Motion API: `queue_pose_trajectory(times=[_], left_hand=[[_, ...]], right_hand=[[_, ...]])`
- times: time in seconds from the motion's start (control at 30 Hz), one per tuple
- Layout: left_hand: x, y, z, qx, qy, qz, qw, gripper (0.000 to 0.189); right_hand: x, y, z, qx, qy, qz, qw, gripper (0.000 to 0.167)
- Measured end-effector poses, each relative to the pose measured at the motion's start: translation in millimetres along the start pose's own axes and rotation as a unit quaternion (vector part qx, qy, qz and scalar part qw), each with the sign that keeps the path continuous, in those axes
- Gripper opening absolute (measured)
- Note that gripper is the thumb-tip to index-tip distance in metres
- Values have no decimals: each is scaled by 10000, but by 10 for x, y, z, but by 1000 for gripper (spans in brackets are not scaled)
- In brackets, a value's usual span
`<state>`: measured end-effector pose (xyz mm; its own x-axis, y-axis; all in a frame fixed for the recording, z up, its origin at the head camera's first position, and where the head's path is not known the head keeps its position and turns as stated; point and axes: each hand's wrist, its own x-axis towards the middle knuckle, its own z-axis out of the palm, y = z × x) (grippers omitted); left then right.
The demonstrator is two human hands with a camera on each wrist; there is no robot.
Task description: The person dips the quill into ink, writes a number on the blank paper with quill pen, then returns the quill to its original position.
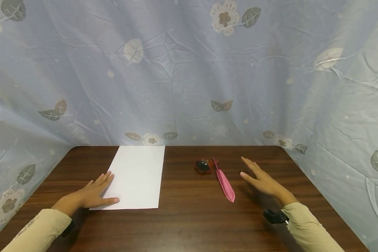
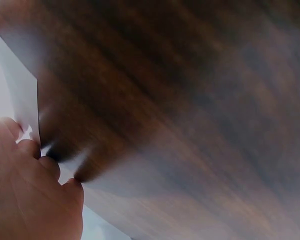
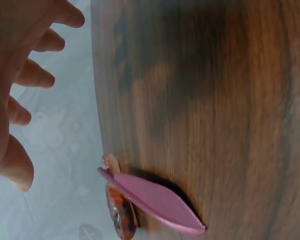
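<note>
A blank white sheet of paper (image 1: 137, 176) lies on the left part of the table. My left hand (image 1: 92, 194) rests at its left edge, thumb out over the near corner and fingers extended; the left wrist view shows part of this hand (image 2: 32, 190). A pink feather-shaped pen (image 1: 225, 185) with a thin darker stem lies right of centre. Against its far end is a small reddish, see-through dish (image 1: 203, 166) with something dark in it, its exact kind unclear. My right hand (image 1: 264, 181) is held over the table to the right of the pen, fingers extended, holding nothing.
The dark wooden table (image 1: 176, 227) has rounded far corners. A pale blue curtain (image 1: 176, 87) with leaves and flowers hangs right behind the table and along both sides. A black band (image 1: 274, 216) is on the right wrist.
</note>
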<state>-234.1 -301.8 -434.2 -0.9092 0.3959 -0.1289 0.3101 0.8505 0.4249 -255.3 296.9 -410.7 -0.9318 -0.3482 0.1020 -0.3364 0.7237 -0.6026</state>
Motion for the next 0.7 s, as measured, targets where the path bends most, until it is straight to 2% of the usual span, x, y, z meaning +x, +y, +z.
queue_pose_trajectory(times=[0.27, 0.7], left_hand=[[33, -25, 30, 170, -6, -143, 9998, 101], [14, -8, 23, 16, -5, -76, 10000, 100]], right_hand=[[133, -55, 86, 236, -26, -132, 9996, 65], [360, -98, 272, 623, 319, -753, 9947, 58]])
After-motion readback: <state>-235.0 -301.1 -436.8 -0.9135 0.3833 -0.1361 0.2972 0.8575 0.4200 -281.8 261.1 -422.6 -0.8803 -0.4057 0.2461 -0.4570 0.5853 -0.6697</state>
